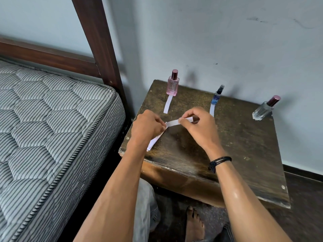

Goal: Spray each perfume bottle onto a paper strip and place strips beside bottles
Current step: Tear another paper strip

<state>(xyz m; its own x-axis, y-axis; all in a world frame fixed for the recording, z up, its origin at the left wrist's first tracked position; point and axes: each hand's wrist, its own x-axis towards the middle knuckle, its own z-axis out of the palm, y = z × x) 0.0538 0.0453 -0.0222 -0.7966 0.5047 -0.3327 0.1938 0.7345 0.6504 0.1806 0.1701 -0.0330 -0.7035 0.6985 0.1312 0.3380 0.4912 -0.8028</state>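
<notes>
A wooden table (pixel 244 145) stood against the wall (pixel 227 41), with a mattress (pixel 52 119) to its left and a bedpost (pixel 97 41) behind its left corner. Along the table's back edge stood the left perfume bottle (pixel 173 83), the middle spray bottle (pixel 216 95) and the right perfume bottle (pixel 265 108). The first paper strip (pixel 167 105) lay just before the left bottle, the second paper strip (pixel 212 110) before the middle one. Nearer the front, the left hand (pixel 148 126) and right hand (pixel 199 126) pinched a third paper strip (pixel 172 123) between them.

Paper strip (pixel 172 123) between left hand (pixel 148 126) and right hand (pixel 199 127), over table (pixel 244 147)
</notes>
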